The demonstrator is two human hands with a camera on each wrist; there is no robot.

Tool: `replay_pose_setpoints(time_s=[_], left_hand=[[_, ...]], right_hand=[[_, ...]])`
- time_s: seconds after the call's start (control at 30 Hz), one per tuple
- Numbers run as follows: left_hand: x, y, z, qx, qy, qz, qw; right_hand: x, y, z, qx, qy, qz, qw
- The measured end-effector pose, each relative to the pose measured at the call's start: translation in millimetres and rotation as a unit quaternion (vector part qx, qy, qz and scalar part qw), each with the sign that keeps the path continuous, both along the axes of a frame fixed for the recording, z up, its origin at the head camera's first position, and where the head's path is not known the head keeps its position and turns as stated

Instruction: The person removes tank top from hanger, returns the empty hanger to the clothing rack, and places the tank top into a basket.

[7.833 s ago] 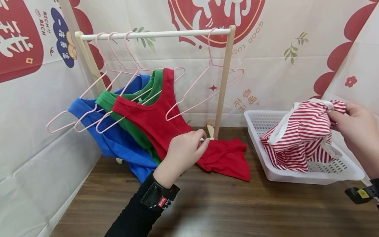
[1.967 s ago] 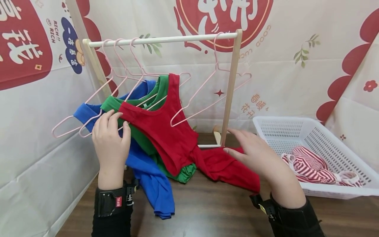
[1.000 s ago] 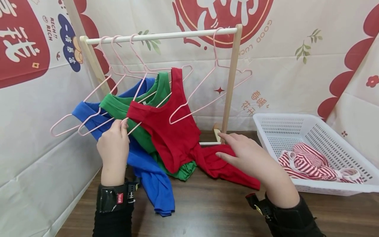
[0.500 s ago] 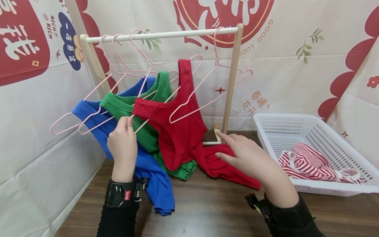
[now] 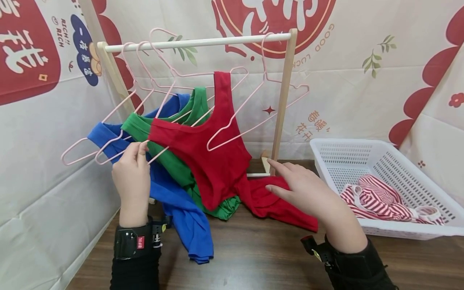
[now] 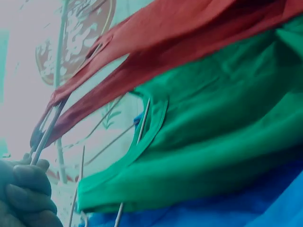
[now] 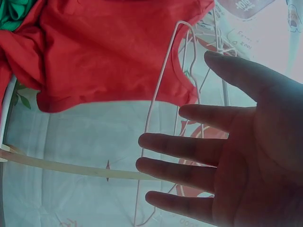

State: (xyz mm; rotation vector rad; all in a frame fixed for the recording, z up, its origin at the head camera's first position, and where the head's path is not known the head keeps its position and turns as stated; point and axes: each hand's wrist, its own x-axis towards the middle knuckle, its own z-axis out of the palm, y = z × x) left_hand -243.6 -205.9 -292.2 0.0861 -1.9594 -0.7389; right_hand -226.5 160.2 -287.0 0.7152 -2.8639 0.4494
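Observation:
In the head view my left hand [image 5: 131, 179] pinches the near end of a pink hanger [image 5: 164, 94] that carries a red sleeveless top [image 5: 203, 141]. This hanger's hook stands a little above the white rail; whether it touches the rail I cannot tell. Behind it, a green top [image 5: 177, 169] and a blue top [image 5: 188, 229] hang on pink hangers. My right hand [image 5: 304, 191], fingers straight, hovers near the rack's right post, holding nothing. The right wrist view shows its spread fingers before a bare pink hanger [image 7: 154, 101]. The red top's lower part trails on the table.
The rack's white rail [image 5: 217, 41] runs between wooden posts [image 5: 282, 104]. At the right, a white basket [image 5: 337, 149] holds a red-and-white striped garment [image 5: 384, 201]. Printed cloth [image 5: 348, 104] closes off the back and sides of the wooden table [image 5: 253, 257].
The striped garment went down into the basket earlier. My left hand has since gripped the red top's hanger, shifted it right, then back left, and the hook has risen above the rail.

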Motion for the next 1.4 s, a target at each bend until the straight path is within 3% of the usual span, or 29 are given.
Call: replay_pose_setpoints(time_s=[0.27, 0.77, 1.2, 1.4], left_hand=[[6.5, -21, 3.3, 0.004, -0.027, -0.021, 0.9994], [9.6, -32, 3.6, -0.066, -0.022, -0.028, 0.9972], [5.8, -38, -0.9, -0.058, -0.108, -0.058, 0.9908], [-0.5, -46, -4.0, -0.04, -0.178, -0.098, 0.9783]], right_hand=[[-1.9, 4, 1.6, -0.006, -0.014, -0.001, 1.0], [-12.9, 5, -1.6, -0.032, -0.018, 0.002, 0.999], [-25.4, 4, -8.4, -0.021, 0.026, 0.0, 0.999], [-26.8, 6, -9.3, -0.03, 0.045, -0.006, 0.999]])
